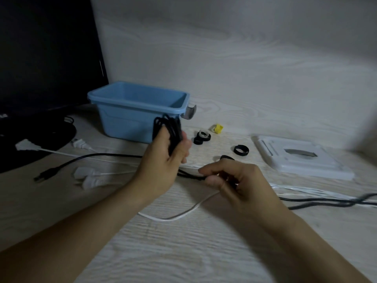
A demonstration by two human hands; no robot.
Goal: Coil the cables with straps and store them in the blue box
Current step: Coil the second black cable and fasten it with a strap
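Black power cable [169, 129] half-coiled in the gripping left hand [163, 158] — right hand [230, 178] pinches its slack, feeding another loop — strapping seemingly comes next.

Dim, bluish, soft picture; edges bend, perhaps from the wide lens.

left hand [163, 158]: bare, no glove, ring or watch in view
right hand [234, 180]: bare, nothing worn on fingers or wrist
forearms: both uncovered, no sleeve reaching into view
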